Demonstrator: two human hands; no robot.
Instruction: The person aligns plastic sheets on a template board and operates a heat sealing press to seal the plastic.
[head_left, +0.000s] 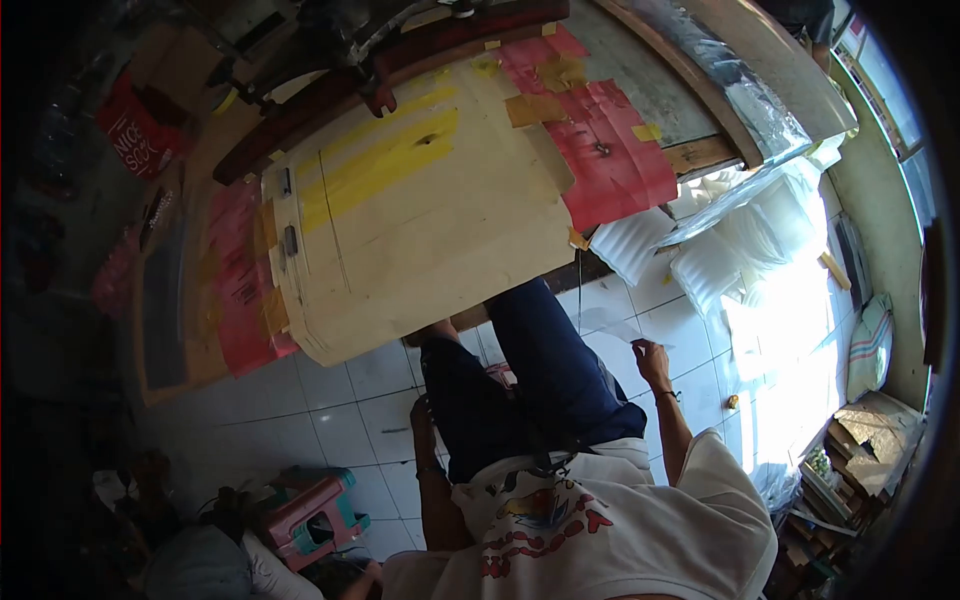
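Tiled floor (pixel 335 435) beneath one right hand (pixel 651 360), grip on one pale sheet (pixel 624 330); one left hand (pixel 422 415), grip unclear.

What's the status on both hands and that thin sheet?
Right hand pinching thin sheet. Left hand low beside legs, grip unclear. Legs between hands; nothing visibly blocking sheet.
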